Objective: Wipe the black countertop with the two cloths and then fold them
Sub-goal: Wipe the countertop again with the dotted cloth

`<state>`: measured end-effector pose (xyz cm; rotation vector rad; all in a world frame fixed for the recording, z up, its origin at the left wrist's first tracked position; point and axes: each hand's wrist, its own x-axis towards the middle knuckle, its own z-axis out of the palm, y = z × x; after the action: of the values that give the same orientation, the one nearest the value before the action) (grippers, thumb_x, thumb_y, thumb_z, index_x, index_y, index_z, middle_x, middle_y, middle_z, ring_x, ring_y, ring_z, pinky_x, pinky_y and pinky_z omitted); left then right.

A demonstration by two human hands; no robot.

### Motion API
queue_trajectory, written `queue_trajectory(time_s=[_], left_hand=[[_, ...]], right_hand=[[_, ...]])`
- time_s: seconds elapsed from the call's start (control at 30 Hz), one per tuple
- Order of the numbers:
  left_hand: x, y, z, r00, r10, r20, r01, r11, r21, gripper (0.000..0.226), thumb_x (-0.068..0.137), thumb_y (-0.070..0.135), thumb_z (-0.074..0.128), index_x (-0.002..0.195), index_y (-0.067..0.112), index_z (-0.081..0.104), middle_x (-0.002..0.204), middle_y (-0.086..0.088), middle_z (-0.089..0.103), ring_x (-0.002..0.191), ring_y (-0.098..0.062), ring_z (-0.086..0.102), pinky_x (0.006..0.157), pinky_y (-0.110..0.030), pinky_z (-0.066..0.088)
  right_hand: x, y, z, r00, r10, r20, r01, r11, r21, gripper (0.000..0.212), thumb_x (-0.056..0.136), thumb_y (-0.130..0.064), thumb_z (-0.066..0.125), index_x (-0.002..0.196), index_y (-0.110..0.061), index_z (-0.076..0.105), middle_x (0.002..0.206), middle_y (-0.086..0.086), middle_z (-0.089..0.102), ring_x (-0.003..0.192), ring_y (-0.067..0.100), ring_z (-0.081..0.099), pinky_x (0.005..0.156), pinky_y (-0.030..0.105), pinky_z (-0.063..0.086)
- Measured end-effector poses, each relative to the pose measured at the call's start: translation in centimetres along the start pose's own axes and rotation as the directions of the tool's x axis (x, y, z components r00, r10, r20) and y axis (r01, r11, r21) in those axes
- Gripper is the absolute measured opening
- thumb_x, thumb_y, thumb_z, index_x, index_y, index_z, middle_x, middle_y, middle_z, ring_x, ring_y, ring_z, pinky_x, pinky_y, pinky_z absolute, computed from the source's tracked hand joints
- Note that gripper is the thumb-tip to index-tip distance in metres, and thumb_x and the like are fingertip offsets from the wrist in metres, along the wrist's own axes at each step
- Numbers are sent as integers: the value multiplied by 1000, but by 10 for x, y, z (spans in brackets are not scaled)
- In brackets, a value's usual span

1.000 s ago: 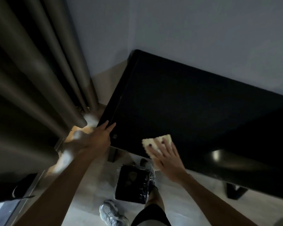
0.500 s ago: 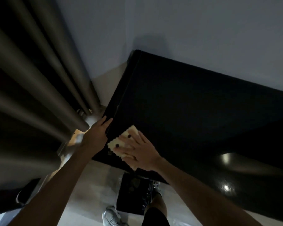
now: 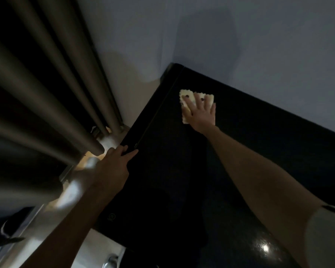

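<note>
- The wall fills the top of the view from eleven to two o'clock, pale and bare, with a soft shadow on it above the far corner of the counter.
- The curtain hangs in heavy dark folds over the whole nine to eleven o'clock side, its lower ends near the counter's left edge.
- The black countertop runs from the centre to the four o'clock corner; a bright glint shows on it at five o'clock.
- The floor, light in colour, shows in a strip at six to seven o'clock below the counter's near edge.
- The right hand, at one o'clock from centre, lies flat with fingers spread, pressing down on the cloth rather than gripping it.
- The left hand, at eight o'clock from centre, rests open on the counter's left edge, fingertips just over the rim, holding nothing.
- The cloth, pale yellow with a scalloped edge, lies flat on the counter near its far left corner, partly under the right hand.
</note>
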<state>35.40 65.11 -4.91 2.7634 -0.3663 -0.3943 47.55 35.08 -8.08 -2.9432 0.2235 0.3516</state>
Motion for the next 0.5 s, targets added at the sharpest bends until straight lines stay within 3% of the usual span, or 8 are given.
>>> queue_trajectory(time_s=[0.1, 0.17, 0.23, 0.4, 0.5], left_hand=[[-8, 7, 3, 998, -24, -59, 26, 999, 45, 60, 84, 6, 56, 138, 28, 42, 143, -7, 41, 125, -26, 40, 93, -40, 46], [-11, 10, 0, 999, -30, -43, 34, 994, 101, 66, 83, 6, 55, 141, 30, 37, 145, -5, 38, 127, -26, 37, 92, -40, 46], [-16, 13, -2, 999, -35, -5, 35, 987, 158, 72, 82, 7, 53, 145, 32, 28, 150, -3, 30, 129, -25, 33, 92, -36, 44], [-25, 24, -2, 996, -70, 63, 58, 981, 187, 76, 86, 6, 49, 149, 29, 13, 157, -3, 12, 133, -29, 26, 87, -34, 46], [-27, 29, 0, 995, -84, 61, 71, 979, 189, 74, 88, 8, 48, 149, 26, 11, 158, -5, 8, 136, -31, 22, 89, -37, 46]], right_hand=[[-18, -20, 9, 999, -45, 18, 46, 996, -77, 52, 100, -48, 18, 149, -46, 0, 162, -1, -9, 146, 39, -10, 116, 57, -4], [-62, -42, 25, 964, -265, 1, 262, 954, -148, 54, 96, -46, 19, 149, -42, 11, 161, 7, 10, 143, 47, 9, 113, 64, 8], [-123, -60, 43, 879, -477, -15, 470, 871, -143, 53, 95, -45, 25, 147, -39, 19, 156, 11, 27, 139, 51, 22, 109, 67, 17], [-276, -78, 77, 727, -686, 43, 687, 726, -38, 48, 97, -46, 36, 144, -49, 28, 159, -5, 21, 146, 38, 10, 115, 58, 16], [-289, -57, 79, 629, -771, 104, 778, 625, -65, 47, 99, -49, 32, 145, -51, 24, 160, -9, 13, 148, 30, 0, 117, 52, 13]])
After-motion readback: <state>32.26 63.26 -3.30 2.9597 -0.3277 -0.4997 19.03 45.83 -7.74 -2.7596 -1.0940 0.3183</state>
